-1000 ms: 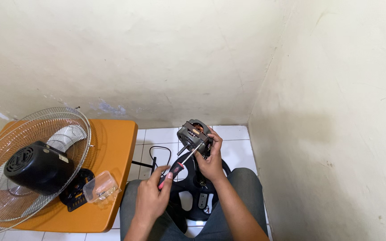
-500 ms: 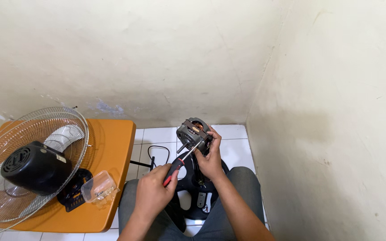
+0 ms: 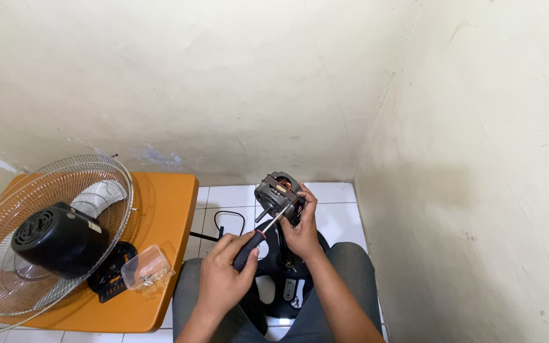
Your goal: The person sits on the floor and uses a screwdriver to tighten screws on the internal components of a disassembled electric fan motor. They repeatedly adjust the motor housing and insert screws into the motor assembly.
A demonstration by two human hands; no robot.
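- Nearest the camera, the left hand is wrapped round the black-and-red handle of a screwdriver, shaft angled up and to the right.
- Just past it, the right hand is clamped round the right side of the motor, holding it up over the lap with fingers curled on the far edge.
- The tip sits on the motor's face, so this looks like the screw-working stage. Can't tell whether it's seated in a screw head.
- Next move, I'd guess, needs the motor held dead still and the shaft kept square so the tip doesn't slip.
- Under the motor, a black fan base lies on the floor.
- Left of the motor: an orange table with a clear tub, a black housing and a wire grille.
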